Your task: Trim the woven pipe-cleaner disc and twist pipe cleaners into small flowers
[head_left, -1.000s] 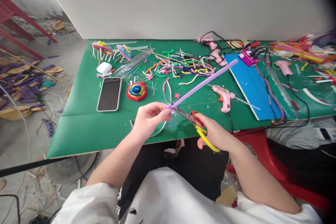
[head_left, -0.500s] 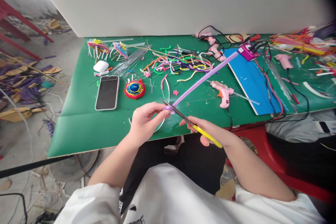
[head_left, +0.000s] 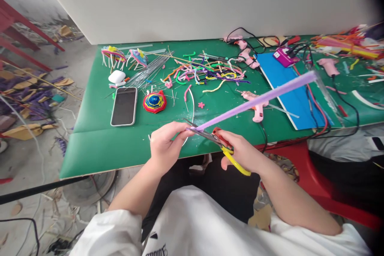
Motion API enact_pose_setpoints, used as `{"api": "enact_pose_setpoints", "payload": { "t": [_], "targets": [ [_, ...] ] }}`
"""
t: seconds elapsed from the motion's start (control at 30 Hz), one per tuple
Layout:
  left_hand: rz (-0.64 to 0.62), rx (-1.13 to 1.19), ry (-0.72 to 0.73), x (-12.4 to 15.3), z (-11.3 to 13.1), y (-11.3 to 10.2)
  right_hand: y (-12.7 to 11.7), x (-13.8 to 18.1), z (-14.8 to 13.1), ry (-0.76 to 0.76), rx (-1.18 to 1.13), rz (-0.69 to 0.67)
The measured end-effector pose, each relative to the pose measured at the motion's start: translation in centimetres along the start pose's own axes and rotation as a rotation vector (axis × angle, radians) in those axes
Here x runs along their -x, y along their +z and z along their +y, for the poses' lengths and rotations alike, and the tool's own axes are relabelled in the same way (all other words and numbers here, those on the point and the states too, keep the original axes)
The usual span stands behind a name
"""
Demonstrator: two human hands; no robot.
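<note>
Between thumb and fingers my left hand [head_left: 168, 144] pinches the near end of a long lilac pipe cleaner [head_left: 255, 101], which slants up to the right over the table. My right hand [head_left: 237, 150] grips scissors [head_left: 235, 161] with yellow and red-orange handles. Their parted blades lie around the pipe cleaner, close to my left fingertips. Just beyond them, a white curved strip [head_left: 193, 104] rests on the table. A small pink flower [head_left: 201, 105] and a red, yellow and blue umbrella-shaped piece [head_left: 154, 101] lie farther back.
The green table [head_left: 99, 144] also bears a phone [head_left: 124, 106], a white case [head_left: 117, 77], thin wires [head_left: 150, 72] and many pipe cleaner pieces [head_left: 207, 70]. A pink glue gun [head_left: 256, 106] lies right, beside a blue board [head_left: 282, 88] with a purple power block [head_left: 285, 57].
The pipe cleaner's far end has swung right and down. The scissors have opened wider, their red-orange handle now showing, and the yellow handle has dropped slightly.
</note>
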State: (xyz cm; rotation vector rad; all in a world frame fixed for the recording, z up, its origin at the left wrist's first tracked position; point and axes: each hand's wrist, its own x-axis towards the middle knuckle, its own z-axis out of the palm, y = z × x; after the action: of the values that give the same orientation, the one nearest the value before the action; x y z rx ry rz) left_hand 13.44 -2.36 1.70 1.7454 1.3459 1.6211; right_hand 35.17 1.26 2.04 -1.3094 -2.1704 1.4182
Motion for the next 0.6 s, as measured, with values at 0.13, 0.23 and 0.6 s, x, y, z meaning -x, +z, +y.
{"api": "enact_pose_setpoints", "payload": {
  "t": [0.13,0.23,0.6],
  "targets": [
    [0.064,-0.003,0.037,0.4,0.2,0.7,-0.1,0.1,-0.7,0.074,-0.101,-0.097],
    [0.154,-0.086,0.212,0.7,0.0,1.0,-0.3,0.3,-1.3,0.157,-0.185,-0.157],
    [0.156,-0.03,0.405,0.7,-0.5,1.0,-0.4,0.5,-1.4,0.163,-0.236,-0.199]
  ]
}}
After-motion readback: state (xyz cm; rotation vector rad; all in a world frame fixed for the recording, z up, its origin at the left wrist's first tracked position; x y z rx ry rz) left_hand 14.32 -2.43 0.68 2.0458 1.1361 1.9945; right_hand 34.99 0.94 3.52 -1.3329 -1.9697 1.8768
